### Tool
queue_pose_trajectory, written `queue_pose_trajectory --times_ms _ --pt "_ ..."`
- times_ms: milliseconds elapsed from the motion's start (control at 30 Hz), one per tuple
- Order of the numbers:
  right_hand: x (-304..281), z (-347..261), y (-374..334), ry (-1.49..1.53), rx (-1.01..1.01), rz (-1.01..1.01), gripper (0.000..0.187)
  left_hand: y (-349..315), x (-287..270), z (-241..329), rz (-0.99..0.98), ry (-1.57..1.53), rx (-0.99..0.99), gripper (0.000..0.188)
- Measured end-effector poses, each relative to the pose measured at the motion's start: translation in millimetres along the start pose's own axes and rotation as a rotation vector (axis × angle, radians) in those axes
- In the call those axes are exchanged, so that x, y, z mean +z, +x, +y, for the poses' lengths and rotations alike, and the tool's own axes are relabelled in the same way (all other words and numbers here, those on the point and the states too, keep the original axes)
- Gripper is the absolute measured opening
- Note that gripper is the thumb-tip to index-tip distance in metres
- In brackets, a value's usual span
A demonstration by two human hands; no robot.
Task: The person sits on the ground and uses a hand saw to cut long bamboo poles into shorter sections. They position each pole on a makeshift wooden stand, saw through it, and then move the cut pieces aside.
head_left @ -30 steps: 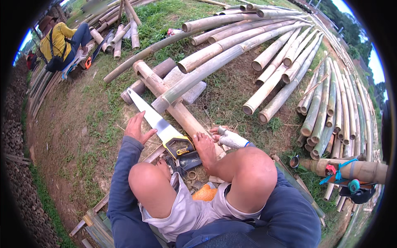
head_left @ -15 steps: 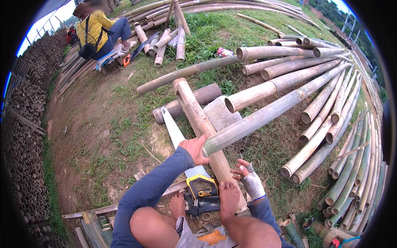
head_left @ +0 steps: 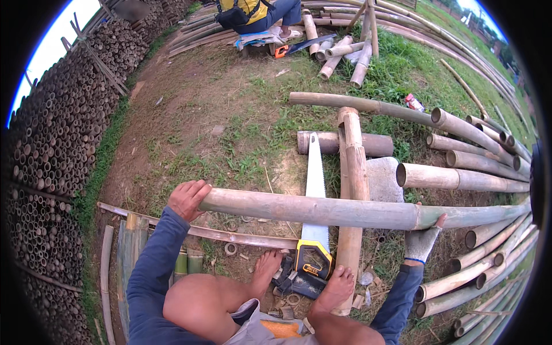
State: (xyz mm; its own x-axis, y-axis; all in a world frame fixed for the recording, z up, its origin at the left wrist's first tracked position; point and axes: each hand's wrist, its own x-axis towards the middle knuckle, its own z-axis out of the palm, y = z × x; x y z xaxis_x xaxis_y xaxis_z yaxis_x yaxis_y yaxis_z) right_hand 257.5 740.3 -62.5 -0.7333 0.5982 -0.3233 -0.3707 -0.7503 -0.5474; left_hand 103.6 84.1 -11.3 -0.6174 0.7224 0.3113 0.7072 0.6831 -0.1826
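Note:
A long bamboo pole lies crosswise in front of me, resting over a thick split bamboo log. My left hand, bare, grips the pole's cut left end. My right hand, in a grey work glove, holds the pole from below further right. A handsaw with a yellow and black handle lies on the ground under the pole, blade pointing away. My bare feet rest beside the saw handle and on the log's near end.
Many bamboo poles lie at the right. A wall of stacked bamboo ends runs along the left. Another person in yellow sits at the top by short cut pieces. A concrete block sits under the log.
The long pole has swung from a diagonal lie to crosswise in front of me. Both hands moved apart onto it, left to its end, right underneath; my view turned left.

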Motion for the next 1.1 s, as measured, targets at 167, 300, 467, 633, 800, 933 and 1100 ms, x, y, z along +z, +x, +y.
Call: queue_pose_trajectory --times_ms 167,300,467,633,800,933,1100 --pt "48.0 115.4 -57.1 0.007 0.089 -0.076 0.089 0.0 -73.0 -12.3 -0.265 0.261 -0.217 0.115" --pt "90.1 184.7 -116.3 -0.029 0.430 -0.263 0.072 102.1 -78.4 48.6 -0.176 -0.496 0.030 0.127" --pt "117.8 246.1 -155.5 -0.131 0.792 -0.647 0.068 226.6 -35.5 165.8 -0.564 -0.839 0.234 0.142" --pt "96.3 265.5 -143.9 -0.774 0.728 -0.890 0.055 247.9 -17.9 198.5 -0.904 -0.900 0.195 0.111" --pt "51.9 213.8 -117.8 -1.211 0.671 -1.106 0.072 233.7 -24.1 183.4 -0.793 -0.762 0.178 0.092" --pt "-0.7 145.6 -110.7 -0.318 0.640 -0.569 0.071 209.7 -39.9 155.3 -0.652 -0.547 0.115 0.086" --pt "-42.8 50.7 -61.2 0.073 0.018 -0.280 0.059 134.6 -37.7 90.2 -0.469 -0.407 -0.051 0.084"
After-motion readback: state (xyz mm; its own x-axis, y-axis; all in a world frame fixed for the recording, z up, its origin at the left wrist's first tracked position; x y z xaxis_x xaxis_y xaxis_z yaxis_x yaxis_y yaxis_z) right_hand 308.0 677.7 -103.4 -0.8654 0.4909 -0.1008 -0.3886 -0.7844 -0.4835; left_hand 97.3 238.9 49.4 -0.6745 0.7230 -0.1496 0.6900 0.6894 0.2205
